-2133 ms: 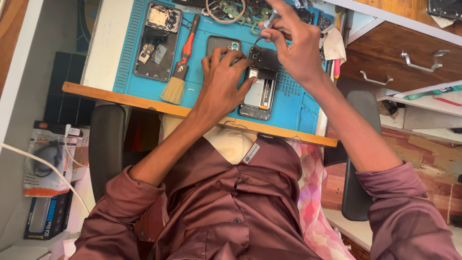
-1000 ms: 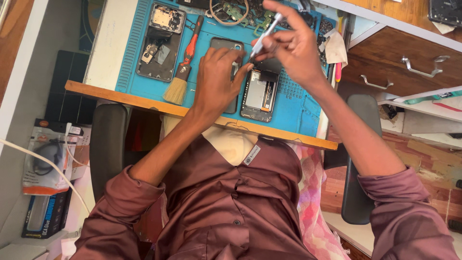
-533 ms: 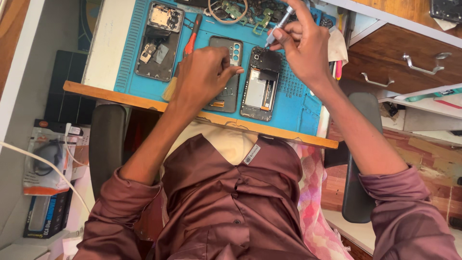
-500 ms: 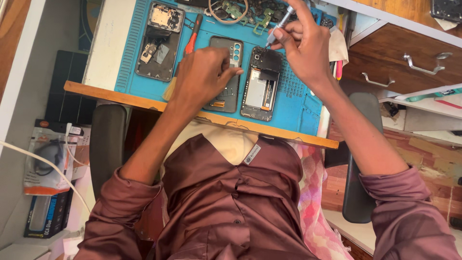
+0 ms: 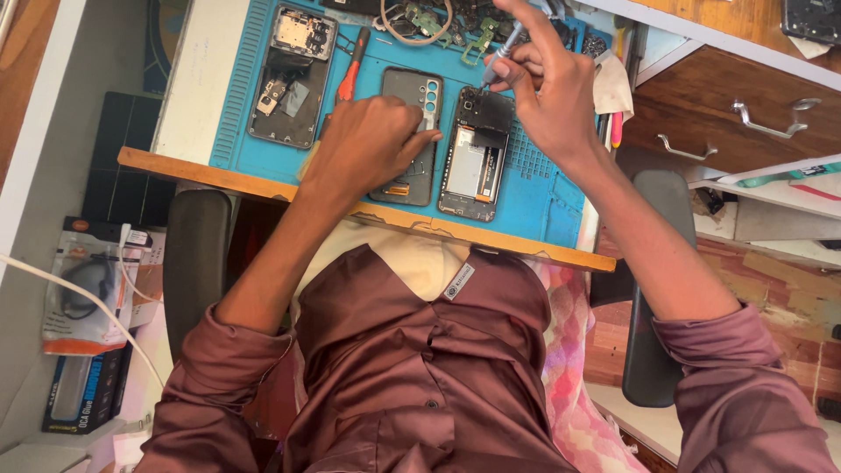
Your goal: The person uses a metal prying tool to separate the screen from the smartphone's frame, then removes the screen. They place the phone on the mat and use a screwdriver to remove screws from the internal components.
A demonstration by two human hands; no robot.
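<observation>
My left hand (image 5: pixel 372 149) lies knuckles up, fingers curled, on a grey phone back cover (image 5: pixel 419 92) on the blue work mat (image 5: pixel 543 188). Whether it grips anything is hidden under the palm. Brush bristles (image 5: pixel 307 166) peek out by my wrist. Just right of the cover lies an opened phone (image 5: pixel 471 166) with its insides showing. My right hand (image 5: pixel 547 96) is closed on a slim grey screwdriver (image 5: pixel 504 48), whose tip points down at the opened phone's top end.
A second opened phone (image 5: pixel 289 83) and a red-handled tool (image 5: pixel 352 74) lie at the mat's left. Loose parts and a cable ring (image 5: pixel 420 22) sit at the far edge. Wooden drawers (image 5: pixel 745 105) stand right; packaged goods (image 5: pixel 83 289) lie on the floor left.
My left hand left the opened phone and slid left onto the back cover, covering the brush. My right hand lifted the screwdriver up and back toward the phone's top.
</observation>
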